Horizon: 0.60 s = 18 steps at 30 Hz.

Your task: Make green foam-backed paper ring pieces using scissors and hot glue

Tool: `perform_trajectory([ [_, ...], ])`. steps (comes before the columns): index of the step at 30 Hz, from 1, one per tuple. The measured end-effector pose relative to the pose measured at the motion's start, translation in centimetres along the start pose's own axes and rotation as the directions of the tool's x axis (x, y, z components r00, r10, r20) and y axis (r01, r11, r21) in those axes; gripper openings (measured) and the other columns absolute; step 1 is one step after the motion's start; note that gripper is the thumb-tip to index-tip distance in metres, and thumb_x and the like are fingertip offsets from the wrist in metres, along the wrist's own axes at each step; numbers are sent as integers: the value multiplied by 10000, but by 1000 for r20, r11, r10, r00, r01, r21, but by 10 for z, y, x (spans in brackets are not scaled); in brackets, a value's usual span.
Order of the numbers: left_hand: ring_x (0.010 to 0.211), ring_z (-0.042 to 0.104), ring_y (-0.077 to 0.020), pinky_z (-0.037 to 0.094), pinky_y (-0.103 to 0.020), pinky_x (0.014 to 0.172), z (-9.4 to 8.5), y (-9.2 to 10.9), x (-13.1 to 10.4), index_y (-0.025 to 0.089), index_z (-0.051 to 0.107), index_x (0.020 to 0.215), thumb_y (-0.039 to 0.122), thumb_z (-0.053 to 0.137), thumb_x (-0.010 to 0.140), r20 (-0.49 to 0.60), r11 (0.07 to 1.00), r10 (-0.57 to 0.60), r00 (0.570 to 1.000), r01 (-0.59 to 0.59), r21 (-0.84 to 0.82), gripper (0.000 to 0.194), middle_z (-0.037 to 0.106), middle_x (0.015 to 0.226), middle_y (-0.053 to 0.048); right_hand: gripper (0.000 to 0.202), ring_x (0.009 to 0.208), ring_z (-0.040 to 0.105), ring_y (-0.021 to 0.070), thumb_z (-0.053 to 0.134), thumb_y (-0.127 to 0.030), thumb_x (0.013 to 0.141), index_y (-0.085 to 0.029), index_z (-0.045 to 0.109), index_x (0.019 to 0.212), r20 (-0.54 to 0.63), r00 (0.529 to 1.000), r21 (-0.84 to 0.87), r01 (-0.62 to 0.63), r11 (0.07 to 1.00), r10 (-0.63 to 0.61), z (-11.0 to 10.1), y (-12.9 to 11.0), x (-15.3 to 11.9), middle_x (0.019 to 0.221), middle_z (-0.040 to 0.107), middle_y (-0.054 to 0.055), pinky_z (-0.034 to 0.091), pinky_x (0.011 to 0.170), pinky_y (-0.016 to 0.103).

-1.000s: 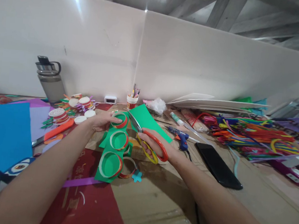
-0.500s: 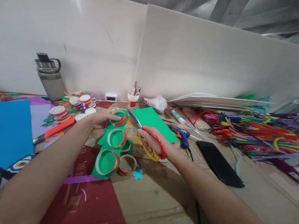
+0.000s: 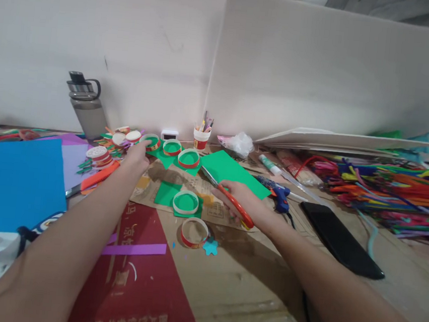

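My left hand (image 3: pixel 138 156) reaches to the back of the table. Its fingers pinch the wall of the leftmost red-and-white paper ring (image 3: pixel 155 148), which has a green floor. Two similar rings, a middle one (image 3: pixel 172 153) and a right one (image 3: pixel 188 164), sit beside it on green paper. My right hand (image 3: pixel 236 196) is closed around scissors (image 3: pixel 229 197) with red and yellow handles, blades toward the back left. Nearer me, another ring (image 3: pixel 185 211) rests on a green piece (image 3: pixel 167 193). An open ring (image 3: pixel 193 244) lies by a blue flower cutout (image 3: pixel 211 246).
Green paper (image 3: pixel 236 170) lies behind the scissors. A glue gun (image 3: pixel 281 198), glue stick (image 3: pixel 270 165) and black phone (image 3: pixel 339 239) are to the right, near coloured pipe cleaners (image 3: pixel 397 194). A utility knife (image 3: pixel 99 176), blue sheet (image 3: pixel 15 182) and bottle (image 3: pixel 85 105) stand or lie left.
My left hand has moved the green paper with its three rings to the back, turning it sideways. A separate green piece with one ring is now uncovered. The scissors stay in my right hand.
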<state>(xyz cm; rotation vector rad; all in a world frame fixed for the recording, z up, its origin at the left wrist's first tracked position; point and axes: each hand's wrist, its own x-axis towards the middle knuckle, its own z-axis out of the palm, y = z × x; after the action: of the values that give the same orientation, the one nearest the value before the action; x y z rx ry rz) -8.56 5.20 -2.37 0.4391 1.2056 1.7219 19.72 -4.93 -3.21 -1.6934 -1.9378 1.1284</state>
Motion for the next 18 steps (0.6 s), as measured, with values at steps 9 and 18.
perform_trajectory([
  [9,559,622,-112,551,-240,560,-6,-3,8,171,624,791,78,603,703,-38,991,113,993,-116,-71,130,658,664,16,361,727,669,210,551,-526,869,-209,716,925,10,990,-398,132,908,-140,-4,-1,-1,831,728,83,398,553,249],
  [18,622,650,-126,537,-231,587,-12,-7,11,186,588,806,141,604,690,3,976,220,976,-220,-1,125,655,688,16,327,824,686,278,510,-453,899,-198,714,892,-18,983,-489,150,859,-182,-1,-2,-3,923,741,123,411,595,291],
])
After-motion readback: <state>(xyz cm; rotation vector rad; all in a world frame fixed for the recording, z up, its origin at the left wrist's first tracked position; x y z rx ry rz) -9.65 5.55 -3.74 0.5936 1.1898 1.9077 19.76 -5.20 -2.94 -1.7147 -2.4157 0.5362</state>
